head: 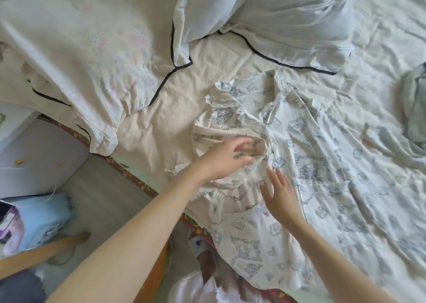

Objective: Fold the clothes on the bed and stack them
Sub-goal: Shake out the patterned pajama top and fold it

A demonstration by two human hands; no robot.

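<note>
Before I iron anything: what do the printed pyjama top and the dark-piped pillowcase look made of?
Printed pyjama top: thin, matte woven cloth, probably cotton; it creases softly and has a lace-trimmed collar. Dark-piped pillowcase: light, smooth woven fabric, finely wrinkled, perhaps cotton.

Bare cream sheet left of the printed pyjama top; pillows behind.

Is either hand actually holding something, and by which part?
The left hand grips the cream pyjama top printed with grey cartoon figures at its collar opening. The right hand rests flat on it, holding nothing.
</note>
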